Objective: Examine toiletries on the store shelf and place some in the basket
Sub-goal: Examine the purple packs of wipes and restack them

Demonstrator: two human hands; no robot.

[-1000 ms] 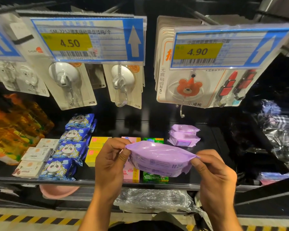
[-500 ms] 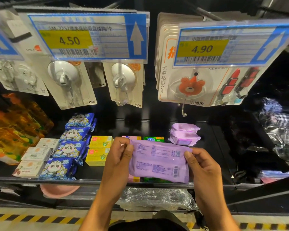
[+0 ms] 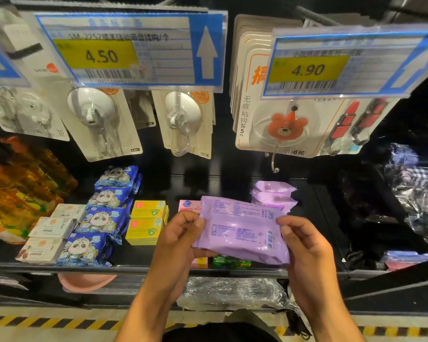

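Note:
I hold a flat purple soft pack (image 3: 242, 230) in front of the black shelf (image 3: 134, 269), printed back side with a barcode facing me. My left hand (image 3: 181, 235) pinches its left edge with thumb on top. My right hand (image 3: 304, 240) pinches its right edge the same way. Behind it, a short stack of the same purple packs (image 3: 274, 193) lies on the shelf. The pack hides most of a pink box (image 3: 188, 206) and a green box (image 3: 230, 262). No basket is in view.
On the shelf to the left lie yellow soap boxes (image 3: 146, 222), blue panda packs (image 3: 101, 218), beige boxes (image 3: 51, 228) and orange bottles (image 3: 17, 193). Carded suction hooks (image 3: 183, 124) and price tags (image 3: 134, 48) hang above. Crinkled plastic bags (image 3: 415, 193) fill the right.
The pack has been turned from edge-on and bowed to flat, its printed back now facing me. Both hands stayed on its ends and rose slightly.

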